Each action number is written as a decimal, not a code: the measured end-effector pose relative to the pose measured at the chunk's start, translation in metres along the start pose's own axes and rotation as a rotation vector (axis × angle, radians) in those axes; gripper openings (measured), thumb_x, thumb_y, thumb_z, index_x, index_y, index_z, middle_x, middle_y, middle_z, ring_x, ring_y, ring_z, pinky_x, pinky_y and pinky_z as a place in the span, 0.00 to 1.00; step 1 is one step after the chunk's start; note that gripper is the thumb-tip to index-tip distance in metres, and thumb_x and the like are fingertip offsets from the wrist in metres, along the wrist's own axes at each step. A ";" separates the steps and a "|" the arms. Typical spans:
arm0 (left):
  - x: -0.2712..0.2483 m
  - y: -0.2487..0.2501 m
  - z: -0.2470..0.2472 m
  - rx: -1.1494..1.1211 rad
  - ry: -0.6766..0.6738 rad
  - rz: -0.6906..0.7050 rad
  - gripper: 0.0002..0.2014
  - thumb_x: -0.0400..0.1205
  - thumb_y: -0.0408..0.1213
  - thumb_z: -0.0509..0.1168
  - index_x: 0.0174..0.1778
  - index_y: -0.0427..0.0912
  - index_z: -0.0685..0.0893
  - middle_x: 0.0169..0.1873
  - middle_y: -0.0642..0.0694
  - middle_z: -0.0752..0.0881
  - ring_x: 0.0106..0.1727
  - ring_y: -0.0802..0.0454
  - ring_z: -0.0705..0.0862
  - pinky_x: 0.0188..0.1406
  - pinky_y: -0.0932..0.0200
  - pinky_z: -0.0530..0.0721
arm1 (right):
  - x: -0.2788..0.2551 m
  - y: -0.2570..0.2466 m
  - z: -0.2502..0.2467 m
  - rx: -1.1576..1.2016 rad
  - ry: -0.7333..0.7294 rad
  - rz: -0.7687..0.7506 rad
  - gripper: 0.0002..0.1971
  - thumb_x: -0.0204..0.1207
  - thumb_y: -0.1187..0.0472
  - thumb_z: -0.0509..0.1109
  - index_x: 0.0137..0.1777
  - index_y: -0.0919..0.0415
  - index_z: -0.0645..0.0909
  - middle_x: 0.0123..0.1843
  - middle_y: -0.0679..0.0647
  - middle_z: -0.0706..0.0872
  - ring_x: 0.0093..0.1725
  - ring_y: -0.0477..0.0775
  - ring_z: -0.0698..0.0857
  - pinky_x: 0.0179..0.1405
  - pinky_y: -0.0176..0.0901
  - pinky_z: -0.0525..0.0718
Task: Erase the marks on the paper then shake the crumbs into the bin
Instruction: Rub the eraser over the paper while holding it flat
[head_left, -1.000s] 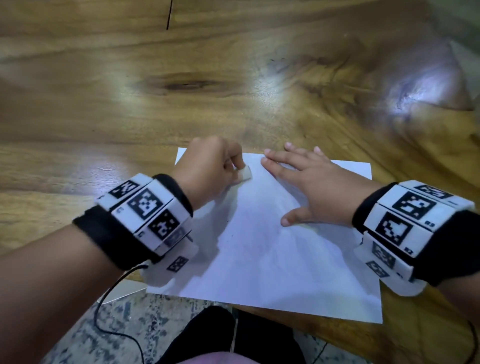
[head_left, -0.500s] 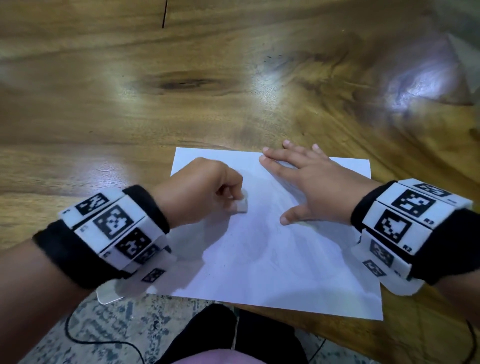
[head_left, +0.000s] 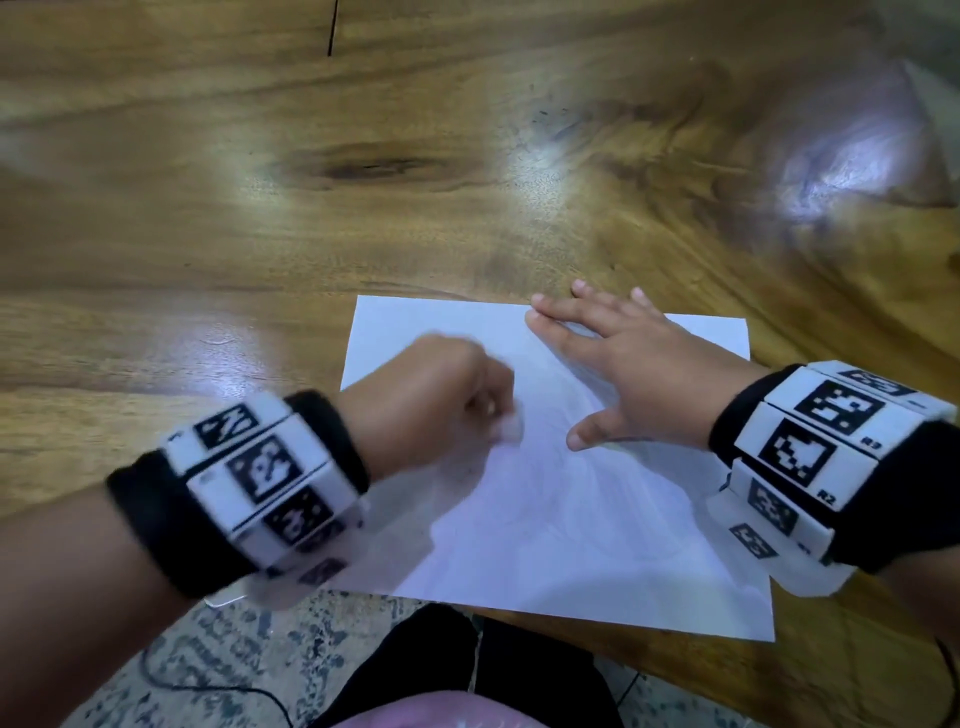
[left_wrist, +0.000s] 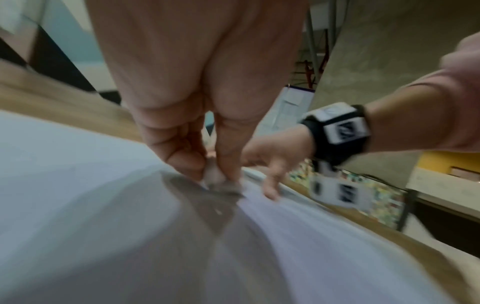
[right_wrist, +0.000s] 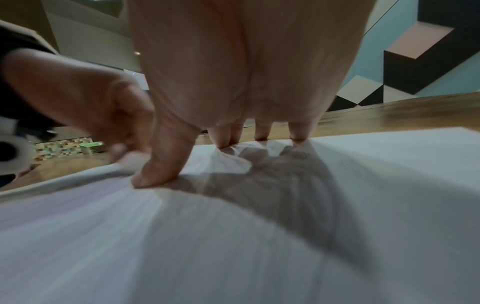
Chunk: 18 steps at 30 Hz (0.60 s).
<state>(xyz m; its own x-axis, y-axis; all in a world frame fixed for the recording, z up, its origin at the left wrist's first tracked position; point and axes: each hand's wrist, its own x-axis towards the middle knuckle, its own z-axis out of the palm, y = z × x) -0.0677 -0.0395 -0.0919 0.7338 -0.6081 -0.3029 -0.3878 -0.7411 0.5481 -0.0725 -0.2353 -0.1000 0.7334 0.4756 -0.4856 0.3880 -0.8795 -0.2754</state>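
Left hand (head_left: 431, 400), fingers pinching the eraser (head_left: 506, 428), has slid nearer; right hand (head_left: 618, 364) stays flat on paper (head_left: 597, 545)

text: "R3" and "R2" are showing on the right wristband (head_left: 826, 447), behind the right hand (head_left: 639, 374) | other marker codes: unreadable
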 end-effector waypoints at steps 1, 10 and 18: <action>0.013 0.000 -0.005 0.007 0.067 -0.039 0.09 0.70 0.33 0.71 0.27 0.50 0.81 0.23 0.52 0.80 0.26 0.51 0.79 0.28 0.79 0.69 | 0.000 0.000 0.000 0.006 0.004 0.001 0.53 0.66 0.38 0.71 0.81 0.45 0.37 0.82 0.37 0.36 0.81 0.47 0.33 0.78 0.53 0.34; -0.014 0.007 0.014 -0.042 -0.064 0.058 0.06 0.68 0.42 0.69 0.28 0.46 0.80 0.21 0.56 0.73 0.24 0.62 0.72 0.26 0.71 0.66 | -0.001 0.000 0.000 0.023 0.007 0.006 0.53 0.66 0.39 0.72 0.81 0.45 0.37 0.83 0.37 0.37 0.81 0.46 0.34 0.79 0.52 0.33; 0.032 0.002 -0.003 0.008 0.167 -0.053 0.03 0.72 0.37 0.69 0.37 0.42 0.83 0.27 0.48 0.78 0.31 0.48 0.76 0.27 0.63 0.63 | -0.001 0.000 0.001 0.032 0.021 0.004 0.53 0.65 0.39 0.73 0.81 0.45 0.39 0.83 0.38 0.38 0.82 0.46 0.34 0.79 0.53 0.34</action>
<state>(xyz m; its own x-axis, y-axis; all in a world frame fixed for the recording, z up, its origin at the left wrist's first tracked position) -0.0436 -0.0593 -0.0982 0.8355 -0.5127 -0.1975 -0.3501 -0.7738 0.5279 -0.0733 -0.2357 -0.1006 0.7468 0.4711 -0.4694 0.3670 -0.8806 -0.2999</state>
